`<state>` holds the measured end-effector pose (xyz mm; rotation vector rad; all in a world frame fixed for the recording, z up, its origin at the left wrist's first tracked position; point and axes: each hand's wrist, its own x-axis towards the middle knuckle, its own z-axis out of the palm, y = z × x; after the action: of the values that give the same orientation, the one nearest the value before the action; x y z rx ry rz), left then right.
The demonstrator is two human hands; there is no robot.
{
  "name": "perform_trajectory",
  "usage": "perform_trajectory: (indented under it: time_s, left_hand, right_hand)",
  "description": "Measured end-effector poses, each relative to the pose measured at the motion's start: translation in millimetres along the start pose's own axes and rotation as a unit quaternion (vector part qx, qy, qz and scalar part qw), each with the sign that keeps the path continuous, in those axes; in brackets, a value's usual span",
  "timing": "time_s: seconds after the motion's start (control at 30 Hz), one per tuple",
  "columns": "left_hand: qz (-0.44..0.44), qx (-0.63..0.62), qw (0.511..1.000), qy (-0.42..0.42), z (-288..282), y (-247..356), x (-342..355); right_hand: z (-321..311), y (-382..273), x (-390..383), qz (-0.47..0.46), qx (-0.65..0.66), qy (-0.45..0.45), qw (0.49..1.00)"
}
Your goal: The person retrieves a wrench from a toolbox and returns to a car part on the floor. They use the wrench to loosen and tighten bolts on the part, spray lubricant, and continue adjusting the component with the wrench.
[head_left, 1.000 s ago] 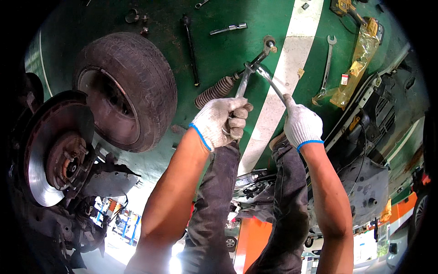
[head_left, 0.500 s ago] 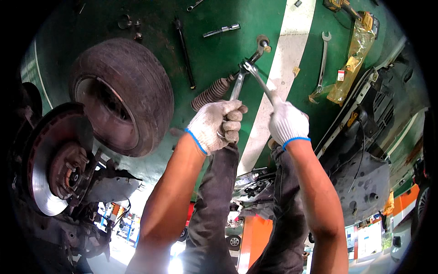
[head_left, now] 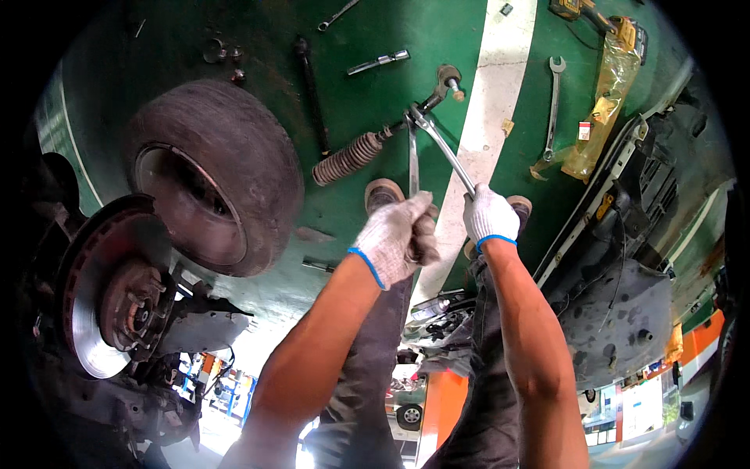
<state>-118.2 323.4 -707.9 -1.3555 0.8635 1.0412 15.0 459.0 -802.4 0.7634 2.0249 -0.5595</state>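
Note:
My left hand (head_left: 398,238), in a white knit glove with a blue cuff, is closed around the lower end of a wrench (head_left: 413,160) that points nearly straight away from me. My right hand (head_left: 491,213), gloved alike, grips a second wrench (head_left: 447,150) slanting up to the left. Both wrench heads meet on the rod of a tie rod assembly. Its ribbed rubber boot (head_left: 348,160) lies to the left, and its ball joint end (head_left: 448,76) with a threaded stud is at the upper right. The wrench jaws overlap, so their exact seating on the rod is hard to see.
A worn wheel (head_left: 211,176) lies at left, beyond a brake disc (head_left: 109,289). A dark bar (head_left: 312,98), a chrome socket tool (head_left: 378,62) and a combination wrench (head_left: 555,109) rest on the green floor. Yellow plastic wrap (head_left: 600,109) and a black car part (head_left: 625,211) are at right.
Both hands sit slightly nearer me, with more of the right wrench's shaft showing. The left wrench stands straighter, and the boot has shifted left. My shoes have come into fuller view.

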Motion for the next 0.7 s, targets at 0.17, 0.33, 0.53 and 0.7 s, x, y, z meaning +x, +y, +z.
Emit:
perform_trajectory:
  time_s: [0.17, 0.33, 0.53, 0.7]
  left_hand:
    - [-0.033, -0.042, 0.997, -0.049, 3, -16, 9]
    - [-0.005, -0.082, 0.995, -0.059, 20, -27, 13]
    - [-0.003, -0.088, 0.996, -0.012, 24, -32, 14]
    - [-0.006, -0.08, 0.996, 0.024, 31, -32, 21]
  right_hand:
    - [19, 3, 9, 0.046, 0.008, -0.026, 0.999]
    - [31, 6, 11, 0.056, 0.016, -0.017, 0.998]
    - [41, -2, 18, 0.06, 0.041, -0.026, 0.997]
    - [44, -4, 31, 0.054, 0.055, -0.03, 0.997]
